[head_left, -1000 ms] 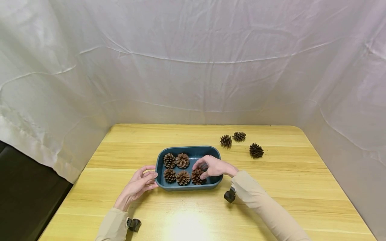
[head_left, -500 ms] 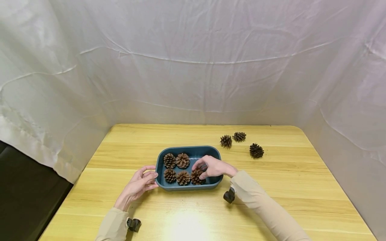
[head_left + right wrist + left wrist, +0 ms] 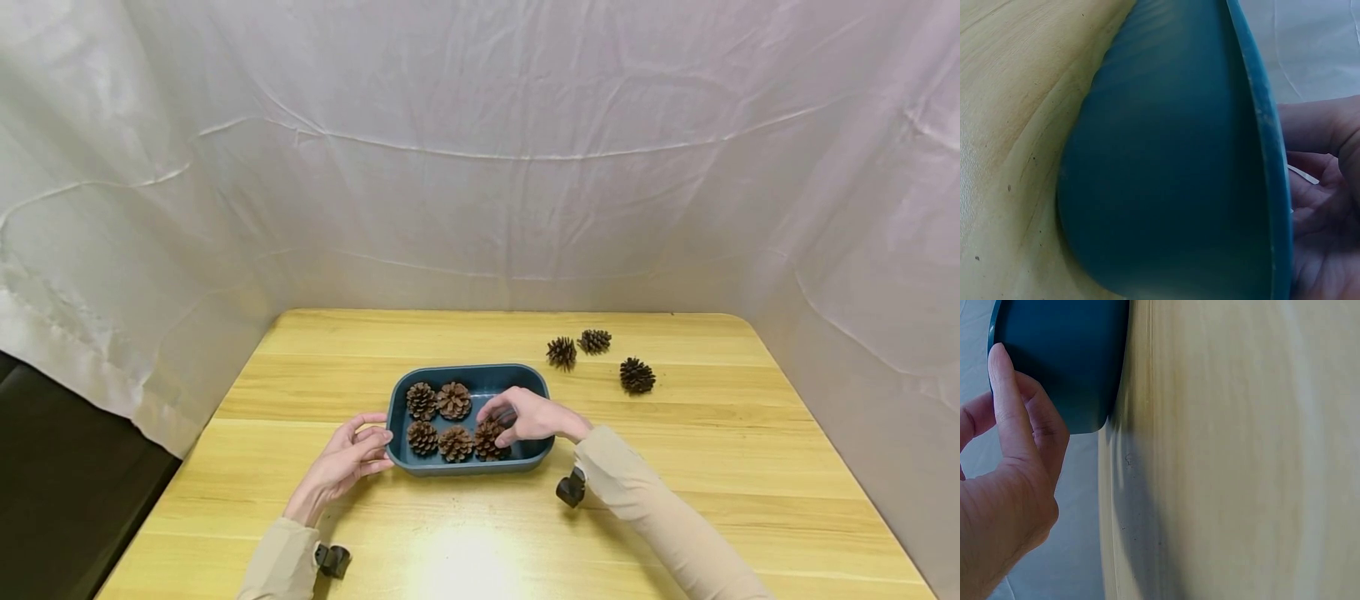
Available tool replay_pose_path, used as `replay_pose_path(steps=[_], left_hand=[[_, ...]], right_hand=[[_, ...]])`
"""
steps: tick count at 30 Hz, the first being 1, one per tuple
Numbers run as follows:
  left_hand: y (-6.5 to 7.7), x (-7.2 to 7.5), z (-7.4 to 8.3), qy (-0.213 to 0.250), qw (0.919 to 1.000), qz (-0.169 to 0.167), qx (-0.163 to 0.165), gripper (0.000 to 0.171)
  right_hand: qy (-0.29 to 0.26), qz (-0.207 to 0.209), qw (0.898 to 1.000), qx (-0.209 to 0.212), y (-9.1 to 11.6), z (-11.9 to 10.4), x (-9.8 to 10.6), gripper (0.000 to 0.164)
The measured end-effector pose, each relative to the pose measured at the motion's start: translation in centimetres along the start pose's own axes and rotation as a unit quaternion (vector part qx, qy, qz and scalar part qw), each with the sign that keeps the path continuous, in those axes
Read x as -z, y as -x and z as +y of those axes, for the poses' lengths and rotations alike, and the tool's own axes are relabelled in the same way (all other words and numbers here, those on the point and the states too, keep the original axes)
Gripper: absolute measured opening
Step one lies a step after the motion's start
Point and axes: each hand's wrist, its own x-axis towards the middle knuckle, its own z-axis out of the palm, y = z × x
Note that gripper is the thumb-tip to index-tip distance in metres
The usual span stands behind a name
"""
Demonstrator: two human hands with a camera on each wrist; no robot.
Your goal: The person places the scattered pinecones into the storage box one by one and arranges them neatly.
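Note:
A dark blue rectangular tray (image 3: pixel 471 469) with rounded corners stands on the table. My left hand (image 3: pixel 341 462) holds its left end, the thumb at the rim and the fingers against the outer wall, as the left wrist view shows. Inside, my right hand (image 3: pixel 534 414) reaches over the right side and holds a brown pine cone (image 3: pixel 487 442) between thumb and fingers. To its left in the front row sit a pine cone (image 3: pixel 455 444) and another pine cone (image 3: pixel 422 437). Behind them are two more, a pine cone (image 3: pixel 453 401) and a pine cone (image 3: pixel 421 401). The tray wall (image 3: pixel 1160 162) hides the held cone in the right wrist view.
Three darker pine cones lie at the back right: one pine cone (image 3: pixel 561 353), a second pine cone (image 3: pixel 595 341) and a third pine cone (image 3: pixel 637 376). The wooden table (image 3: pixel 720 483) meets pale cloth (image 3: pixel 495 208) behind and at the sides.
The right hand and its pine cone have shifted very slightly left inside the tray. The left hand and the tray stay in place.

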Motion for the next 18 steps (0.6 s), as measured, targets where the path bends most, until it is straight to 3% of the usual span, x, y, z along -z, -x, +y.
replay_pose_path(steps=[18], left_hand=[[-0.03,0.14,-0.15,-0.004,1.0000,-0.004,-0.004,0.033]], right_hand=[[-0.069,0.019,0.997,0.033,0.82,0.29,0.21,0.046]])
